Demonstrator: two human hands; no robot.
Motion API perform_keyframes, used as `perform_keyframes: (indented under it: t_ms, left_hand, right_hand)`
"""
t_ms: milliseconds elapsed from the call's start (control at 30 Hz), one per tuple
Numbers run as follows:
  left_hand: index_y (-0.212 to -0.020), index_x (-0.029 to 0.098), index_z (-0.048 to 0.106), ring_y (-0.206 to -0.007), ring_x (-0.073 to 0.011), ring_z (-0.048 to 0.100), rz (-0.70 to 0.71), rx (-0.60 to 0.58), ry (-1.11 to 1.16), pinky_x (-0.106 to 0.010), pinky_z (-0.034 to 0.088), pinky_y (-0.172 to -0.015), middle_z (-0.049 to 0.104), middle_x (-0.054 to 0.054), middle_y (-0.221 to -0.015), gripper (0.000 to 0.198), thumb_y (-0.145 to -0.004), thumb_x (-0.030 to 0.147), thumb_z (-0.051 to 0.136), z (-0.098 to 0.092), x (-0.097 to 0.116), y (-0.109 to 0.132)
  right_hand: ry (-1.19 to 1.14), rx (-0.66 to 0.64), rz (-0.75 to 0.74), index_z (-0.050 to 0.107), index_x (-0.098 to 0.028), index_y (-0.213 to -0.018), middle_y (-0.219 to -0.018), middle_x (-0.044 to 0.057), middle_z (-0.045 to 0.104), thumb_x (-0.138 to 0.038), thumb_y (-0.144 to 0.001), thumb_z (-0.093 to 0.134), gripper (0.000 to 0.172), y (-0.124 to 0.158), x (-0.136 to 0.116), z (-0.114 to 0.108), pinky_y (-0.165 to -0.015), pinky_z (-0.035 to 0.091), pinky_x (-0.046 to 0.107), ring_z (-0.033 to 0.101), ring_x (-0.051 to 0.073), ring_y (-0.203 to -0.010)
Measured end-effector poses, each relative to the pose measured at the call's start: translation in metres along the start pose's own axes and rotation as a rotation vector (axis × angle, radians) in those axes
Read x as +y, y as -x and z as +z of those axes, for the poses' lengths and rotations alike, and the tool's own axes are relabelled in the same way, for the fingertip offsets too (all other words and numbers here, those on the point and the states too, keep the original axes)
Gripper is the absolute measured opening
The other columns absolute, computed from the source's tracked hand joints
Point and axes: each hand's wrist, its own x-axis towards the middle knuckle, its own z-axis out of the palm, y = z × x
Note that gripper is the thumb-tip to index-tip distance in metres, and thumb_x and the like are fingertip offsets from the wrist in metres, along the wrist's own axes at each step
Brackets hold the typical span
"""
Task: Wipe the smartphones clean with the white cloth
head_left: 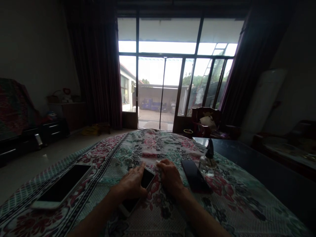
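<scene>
A white phone with a dark screen [145,181] lies face up on a flower-patterned cloth [153,144]. My left hand [132,184] rests across the middle of this phone, fingers together and laid flat over it, thumb along its left edge. My right hand [170,176] lies palm down on the cloth just right of the phone's top corner, fingers curled and touching the fabric. A black phone [196,176] lies to the right of my right hand. A larger white phone [61,186] lies at the far left.
A small glass bottle with a dark top [208,161] stands right of the black phone. A dark table [259,164] adjoins on the right. Glass doors [160,92] and curtains are ahead, a low cabinet [29,138] at left, a wooden chair [207,121] near the doors.
</scene>
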Motion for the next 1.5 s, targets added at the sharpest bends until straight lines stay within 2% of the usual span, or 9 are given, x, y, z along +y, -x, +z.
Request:
perform_keyframes:
  t_ms: [167,300,433,600,867,1000,1200,1400,1500]
  left_hand:
    - [-0.142,0.013,0.044,-0.127,-0.0414,0.048,-0.011,0.059,0.005,-0.045,0.039,-0.104,0.056,-0.021,-0.135,0.096,-0.052,0.027,0.074,-0.004,-0.002,-0.002]
    - [-0.145,0.01,0.039,-0.113,-0.0364,0.059,0.019,0.012,0.166,-0.04,0.048,-0.091,0.064,-0.02,-0.124,0.099,-0.053,0.022,0.072,-0.012,-0.009,-0.007]
    - [-0.151,0.014,0.028,-0.115,-0.0319,0.06,-0.026,-0.041,0.59,-0.035,0.05,-0.089,0.066,-0.014,-0.125,0.106,-0.057,0.027,0.075,-0.028,-0.018,-0.01]
    - [-0.151,0.013,0.026,-0.113,-0.0294,0.062,0.007,-0.111,0.922,-0.035,0.051,-0.09,0.06,-0.016,-0.134,0.107,-0.059,0.031,0.078,-0.034,-0.025,-0.012]
    - [-0.133,0.014,0.056,-0.121,-0.0317,0.058,0.033,-0.123,1.037,-0.036,0.051,-0.093,0.059,-0.016,-0.136,0.08,-0.061,0.037,0.083,-0.024,-0.026,-0.017]
    - [-0.131,0.016,0.057,-0.116,-0.0308,0.062,0.066,-0.135,1.045,-0.037,0.052,-0.092,0.066,-0.014,-0.127,0.076,-0.061,0.034,0.083,-0.021,-0.023,-0.018]
    - [-0.129,0.017,0.06,-0.11,-0.0275,0.064,0.025,-0.055,0.996,-0.031,0.054,-0.082,0.067,-0.012,-0.126,0.07,-0.065,0.037,0.08,-0.023,-0.026,-0.018]
    - [-0.131,0.018,0.059,-0.096,-0.0241,0.068,0.106,-0.148,1.055,-0.032,0.054,-0.08,0.071,-0.01,-0.115,0.07,-0.065,0.031,0.078,-0.019,-0.013,-0.014]
    - [-0.132,0.017,0.057,-0.097,-0.0247,0.068,0.129,-0.115,1.034,-0.033,0.053,-0.081,0.071,-0.01,-0.117,0.07,-0.067,0.031,0.076,-0.02,-0.017,-0.016]
  right_hand:
    - [0.016,-0.031,0.021,0.073,-0.019,-0.099,-0.104,0.01,0.065,-0.007,-0.085,0.048,0.031,0.001,-0.001,-0.001,-0.087,0.043,0.026,0.06,0.019,-0.099]
    - [-0.087,-0.061,0.034,0.075,-0.02,-0.093,-0.098,0.009,0.068,-0.008,-0.085,0.047,0.032,-0.001,-0.001,-0.001,-0.083,0.045,0.026,0.063,0.018,-0.091]
    - [-0.45,0.086,0.164,0.075,-0.019,-0.099,-0.102,0.008,0.072,-0.015,-0.083,0.049,0.031,-0.008,-0.004,-0.001,-0.087,0.048,0.03,0.065,0.019,-0.093]
    - [-0.938,0.093,0.332,0.073,-0.018,-0.103,-0.089,0.006,0.074,-0.038,-0.081,0.058,0.034,-0.014,-0.014,-0.005,-0.068,0.052,0.03,0.067,0.021,-0.079]
    - [-1.178,0.114,0.334,0.074,-0.018,-0.097,-0.088,0.004,0.073,-0.044,-0.071,0.071,0.036,-0.015,-0.026,-0.007,-0.063,0.05,0.026,0.065,0.018,-0.074]
    - [-1.245,0.101,0.357,0.074,-0.018,-0.102,-0.084,0.005,0.074,-0.046,-0.071,0.072,0.042,-0.013,-0.033,-0.007,-0.062,0.051,0.027,0.065,0.019,-0.071]
    - [-1.219,0.131,0.284,0.077,-0.019,-0.095,-0.092,0.006,0.074,-0.046,-0.07,0.073,0.037,-0.008,-0.053,-0.002,-0.068,0.053,0.029,0.067,0.022,-0.082]
    - [-1.362,0.178,0.382,0.074,-0.02,-0.096,-0.087,0.003,0.073,-0.049,-0.072,0.072,0.038,-0.009,-0.05,-0.005,-0.065,0.051,0.027,0.065,0.018,-0.074]
    - [-1.354,0.026,0.289,0.076,-0.021,-0.093,-0.083,0.001,0.073,-0.039,-0.074,0.069,0.027,-0.006,-0.047,-0.008,-0.068,0.05,0.026,0.064,0.016,-0.074]
